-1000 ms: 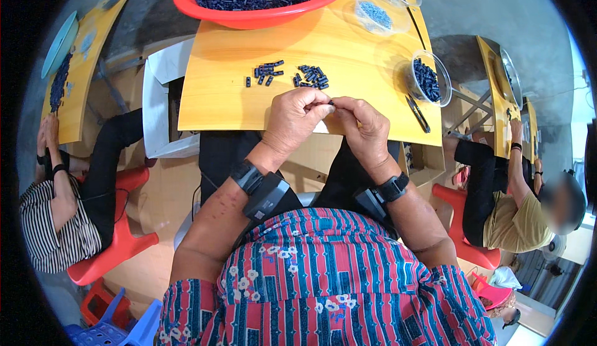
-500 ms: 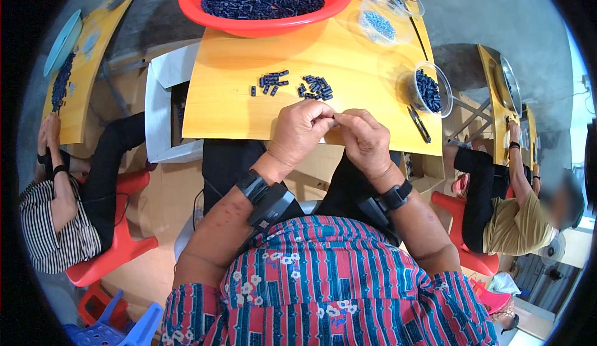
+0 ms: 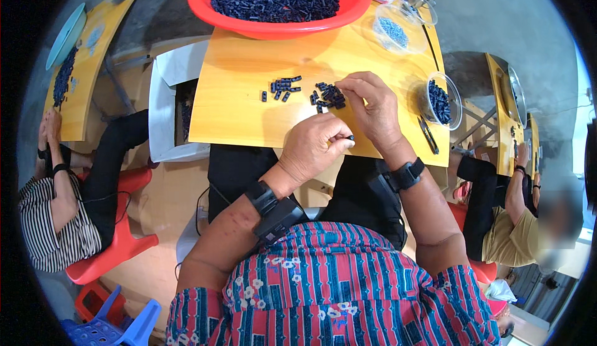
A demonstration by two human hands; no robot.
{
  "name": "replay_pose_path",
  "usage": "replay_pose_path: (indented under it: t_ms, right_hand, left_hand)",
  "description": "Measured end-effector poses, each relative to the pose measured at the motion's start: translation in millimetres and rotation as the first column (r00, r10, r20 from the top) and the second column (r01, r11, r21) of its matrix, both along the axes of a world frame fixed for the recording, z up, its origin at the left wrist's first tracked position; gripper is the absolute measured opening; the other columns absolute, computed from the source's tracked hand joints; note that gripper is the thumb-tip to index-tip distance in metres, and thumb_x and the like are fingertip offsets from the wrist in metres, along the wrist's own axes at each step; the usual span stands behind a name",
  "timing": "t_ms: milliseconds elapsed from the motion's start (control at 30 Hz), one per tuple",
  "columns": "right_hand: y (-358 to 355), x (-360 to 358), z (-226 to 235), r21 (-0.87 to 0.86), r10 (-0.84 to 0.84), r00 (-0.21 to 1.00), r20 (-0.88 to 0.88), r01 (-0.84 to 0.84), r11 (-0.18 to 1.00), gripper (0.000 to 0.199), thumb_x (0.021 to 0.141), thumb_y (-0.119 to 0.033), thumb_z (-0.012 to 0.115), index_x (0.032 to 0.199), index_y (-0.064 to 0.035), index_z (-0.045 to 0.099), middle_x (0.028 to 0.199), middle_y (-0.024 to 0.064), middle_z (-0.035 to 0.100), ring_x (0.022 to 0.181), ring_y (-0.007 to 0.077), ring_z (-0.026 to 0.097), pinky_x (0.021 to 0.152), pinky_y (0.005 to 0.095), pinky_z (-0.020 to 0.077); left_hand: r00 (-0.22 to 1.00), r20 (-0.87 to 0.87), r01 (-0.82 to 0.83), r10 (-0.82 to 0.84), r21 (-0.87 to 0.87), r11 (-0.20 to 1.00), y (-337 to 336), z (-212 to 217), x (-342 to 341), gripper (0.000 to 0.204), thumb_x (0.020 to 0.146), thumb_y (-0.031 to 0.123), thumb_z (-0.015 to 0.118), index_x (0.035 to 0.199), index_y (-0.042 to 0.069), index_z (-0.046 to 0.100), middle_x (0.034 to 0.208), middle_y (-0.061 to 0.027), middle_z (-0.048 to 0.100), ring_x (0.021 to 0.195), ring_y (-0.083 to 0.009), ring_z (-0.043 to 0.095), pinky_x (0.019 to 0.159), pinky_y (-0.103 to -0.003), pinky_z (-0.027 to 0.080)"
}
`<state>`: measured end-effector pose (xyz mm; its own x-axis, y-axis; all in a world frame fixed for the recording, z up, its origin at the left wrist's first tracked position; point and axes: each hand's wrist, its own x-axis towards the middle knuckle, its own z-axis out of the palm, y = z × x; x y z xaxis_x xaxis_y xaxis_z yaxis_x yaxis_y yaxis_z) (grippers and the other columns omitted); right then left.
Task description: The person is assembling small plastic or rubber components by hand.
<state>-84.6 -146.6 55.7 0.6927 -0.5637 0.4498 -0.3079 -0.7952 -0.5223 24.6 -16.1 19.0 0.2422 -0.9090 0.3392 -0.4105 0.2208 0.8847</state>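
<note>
My left hand [image 3: 314, 146] is closed in a pinch just off the table's near edge. A small black plastic piece [image 3: 351, 138] pokes out between its thumb and forefinger. Farther forward, my right hand [image 3: 375, 106] reaches over the table with thumb and forefinger drawn together. Its fingertips meet the right side of a small pile of black plastic pieces [image 3: 324, 95]; whatever they pinch is hidden. Left of that pile lies a second loose group of short black pieces [image 3: 283, 86], some of them standing apart.
A red basin [image 3: 280, 31] heaped with black pieces stands at the back of the yellow table [image 3: 230, 113]. On the right are a clear tub of black pieces [image 3: 439, 105], black tweezers [image 3: 428, 136] and a clear container of small silvery parts [image 3: 393, 33]. An open white box [image 3: 163, 106] adjoins the table's left side.
My hands were together at the table's near edge and have parted. The right moved forward to the pile; the left drew slightly back, its black piece now showing. The whole view shifted a little.
</note>
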Motion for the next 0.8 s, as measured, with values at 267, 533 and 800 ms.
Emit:
replay_pose_path:
  t_ms: [267,533,800]
  right_hand:
    - [-9,37,2,-0.217,0.134,0.934,-0.330,-0.214,0.952,0.017,0.077,-0.006,0.067,0.092,-0.0090,0.073,0.095,0.0051,0.071,0.089,0.0267,0.067,0.077,0.0375,0.0567]
    - [-5,43,1,-0.272,0.069,0.837,-0.543,-0.253,0.928,0.021,0.074,-0.009,0.065,0.094,-0.0116,0.070,0.092,0.0057,0.068,0.091,0.0269,0.066,0.077,0.0384,0.0571]
    - [-11,30,-7,-0.219,0.116,0.920,-0.373,-0.209,0.953,0.026,0.076,-0.002,0.062,0.100,-0.0098,0.069,0.096,0.0129,0.064,0.093,0.0325,0.065,0.079,0.0386,0.0565]
  left_hand:
    - [1.000,-0.013,-0.003,0.003,0.033,0.999,1,0,0,0.013,0.075,0.012,0.077,0.081,0.007,0.066,0.078,-0.0085,0.065,0.073,-0.0294,0.064,0.064,-0.039,0.051]
    - [1.000,-0.030,-0.006,0.007,0.021,1.000,5,-1,-1,0.012,0.077,0.014,0.076,0.082,0.008,0.066,0.079,-0.0083,0.065,0.076,-0.0297,0.064,0.066,-0.040,0.050]
    - [1.000,-0.020,0.007,-0.007,0.012,1.000,5,-4,-7,0.012,0.078,0.012,0.075,0.084,0.007,0.067,0.079,-0.0092,0.065,0.074,-0.0296,0.064,0.065,-0.039,0.051]
